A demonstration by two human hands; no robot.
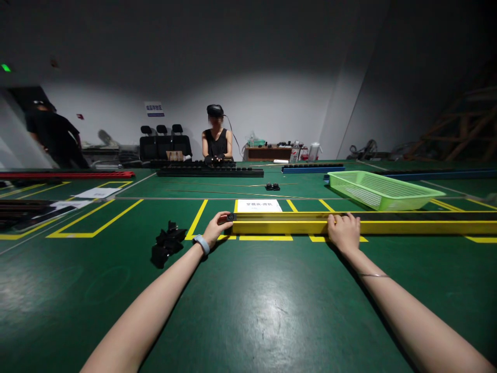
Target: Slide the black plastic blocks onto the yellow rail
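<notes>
A long yellow rail (pixel 283 228) with a dark channel lies crosswise on the green table, running out past the right edge of the view. My left hand (pixel 215 228), with a light-blue band at its wrist, pinches a small black block (pixel 230 217) at the rail's left end. Whether the block sits inside the channel or just against it, I cannot tell. Farther right, my right hand (pixel 345 232) is closed over the rail, its fingertips on the far side. To the left of my left hand lies a pile of black parts (pixel 167 243).
Behind the rail stand a light-green basket (pixel 382 191), a printed sheet (pixel 259 205) and small black blocks (pixel 272 186). Thin rods (pixel 233 193) lie farther back. Across the table a person (pixel 217 137) works at black rails (pixel 209 171). Another person (pixel 54 134) stands far left.
</notes>
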